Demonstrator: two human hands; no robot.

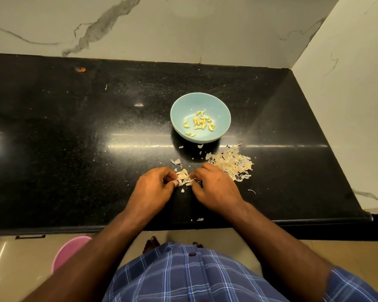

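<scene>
A small cluster of unpeeled garlic cloves (184,178) lies on the black counter near its front edge. My left hand (154,187) pinches it from the left with curled fingers. My right hand (214,188) pinches it from the right, fingertips curled in. Beyond the hands stands a light blue bowl (223,110) holding several peeled yellow garlic cloves (201,124). A pile of papery garlic skins (231,163) lies just right of my right hand.
The black granite counter (74,138) ends in a front edge below my wrists. Marble walls close the back and right side. Loose skin flakes (176,161) are scattered near the hands. A pink bucket (68,251) stands on the floor at lower left.
</scene>
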